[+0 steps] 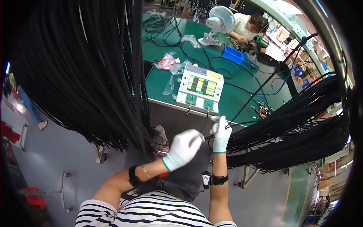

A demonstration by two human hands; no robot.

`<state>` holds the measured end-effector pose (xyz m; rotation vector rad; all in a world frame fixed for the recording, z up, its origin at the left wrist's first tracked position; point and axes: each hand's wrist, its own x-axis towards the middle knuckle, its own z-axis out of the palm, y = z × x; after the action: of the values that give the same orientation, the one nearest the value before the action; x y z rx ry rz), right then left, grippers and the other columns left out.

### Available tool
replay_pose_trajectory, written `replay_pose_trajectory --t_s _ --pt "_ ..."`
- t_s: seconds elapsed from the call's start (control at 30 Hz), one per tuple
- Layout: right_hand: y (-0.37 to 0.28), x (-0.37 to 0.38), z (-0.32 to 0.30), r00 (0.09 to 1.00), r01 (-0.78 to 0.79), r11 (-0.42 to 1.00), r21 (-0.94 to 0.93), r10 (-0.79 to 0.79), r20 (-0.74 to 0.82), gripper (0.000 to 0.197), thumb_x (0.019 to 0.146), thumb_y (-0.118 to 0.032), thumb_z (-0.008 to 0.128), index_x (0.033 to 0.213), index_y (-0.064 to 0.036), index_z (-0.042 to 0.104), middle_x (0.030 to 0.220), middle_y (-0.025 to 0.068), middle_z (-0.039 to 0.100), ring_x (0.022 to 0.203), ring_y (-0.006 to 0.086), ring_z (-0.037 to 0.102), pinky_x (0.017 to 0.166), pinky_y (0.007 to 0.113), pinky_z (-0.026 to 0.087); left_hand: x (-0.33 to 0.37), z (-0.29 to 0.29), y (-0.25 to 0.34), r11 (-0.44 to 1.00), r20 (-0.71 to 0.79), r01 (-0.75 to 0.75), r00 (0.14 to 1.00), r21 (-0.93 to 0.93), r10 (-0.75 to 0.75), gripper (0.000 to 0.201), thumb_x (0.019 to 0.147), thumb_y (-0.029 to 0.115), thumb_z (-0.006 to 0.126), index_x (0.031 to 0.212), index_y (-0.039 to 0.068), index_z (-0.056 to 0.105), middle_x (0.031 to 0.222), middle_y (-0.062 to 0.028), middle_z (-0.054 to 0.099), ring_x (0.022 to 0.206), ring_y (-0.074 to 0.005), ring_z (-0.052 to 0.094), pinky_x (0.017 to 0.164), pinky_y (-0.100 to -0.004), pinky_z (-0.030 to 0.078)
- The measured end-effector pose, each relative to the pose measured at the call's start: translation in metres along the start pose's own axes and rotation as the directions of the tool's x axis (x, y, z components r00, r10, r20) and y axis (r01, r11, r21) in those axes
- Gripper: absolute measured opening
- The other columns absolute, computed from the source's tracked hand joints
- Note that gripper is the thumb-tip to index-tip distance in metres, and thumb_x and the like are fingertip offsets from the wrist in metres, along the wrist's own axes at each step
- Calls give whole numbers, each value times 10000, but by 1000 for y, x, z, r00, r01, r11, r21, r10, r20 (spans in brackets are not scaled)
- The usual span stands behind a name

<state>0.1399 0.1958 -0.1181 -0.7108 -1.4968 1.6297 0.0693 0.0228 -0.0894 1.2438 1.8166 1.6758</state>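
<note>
Cable [249, 101], thin and black, runs from upper right of the frame to the right hand [221, 132] near centre, which is closed on it, while the left hand [185, 145] is curled, holding I cannot tell what, below the tester [200, 89] on the tabletop [238, 100].

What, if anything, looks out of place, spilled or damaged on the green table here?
Crumpled clear plastic lies loose beside the white device, seemingly discarded wrapping, and black cables sprawl in uneven loops at the far left of the green table. No spill or damage is evident.
</note>
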Motion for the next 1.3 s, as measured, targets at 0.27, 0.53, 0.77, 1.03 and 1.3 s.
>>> replay_pose_trajectory --t_s 0.27,0.53,0.77,1.03,1.3 --pt "18 -124 -10 961 -171 982 -75 183 205 305 1022 -231 493 915 18 634 646 12 555 538 87 505 488 242 395 -22 99 -177 56 652 755 599 -654 -465 199 1006 242 453 1104 99 548 860 -84 636 617 -199 574 556 -311 496" --pt "-9 -107 -57 868 397 610 -686 -7 496 432 807 -121 694 1202 15 581 1169 133 635 1028 198 615 921 352 489 -15 64 -74 385 351 699 665 -602 -659 240 1040 252 403 1085 48 520 656 -9 487 404 -84 375 328 -245 275" --pt "21 -67 -37 849 -463 861 209 363 383 290 958 -173 589 1175 13 550 1002 115 638 965 212 637 884 335 509 -20 45 -27 687 330 639 768 -345 -549 204 1015 167 451 1100 11 550 711 -53 576 452 -143 501 386 -281 407" --pt "-13 -25 11 975 -216 958 188 204 82 221 991 -243 566 969 -24 570 621 -13 495 487 67 470 452 225 367 33 -19 -3 807 -322 -172 855 565 407 125 911 108 600 950 -2 647 851 -105 652 780 -243 659 730 -325 529" --pt "-13 10 41 976 -219 975 -40 220 7 244 972 -210 587 820 -27 645 507 -76 393 377 10 292 366 217 197 89 -18 -52 630 39 434 841 -643 -539 222 972 209 572 873 25 646 640 -3 567 465 -94 492 431 -242 396"
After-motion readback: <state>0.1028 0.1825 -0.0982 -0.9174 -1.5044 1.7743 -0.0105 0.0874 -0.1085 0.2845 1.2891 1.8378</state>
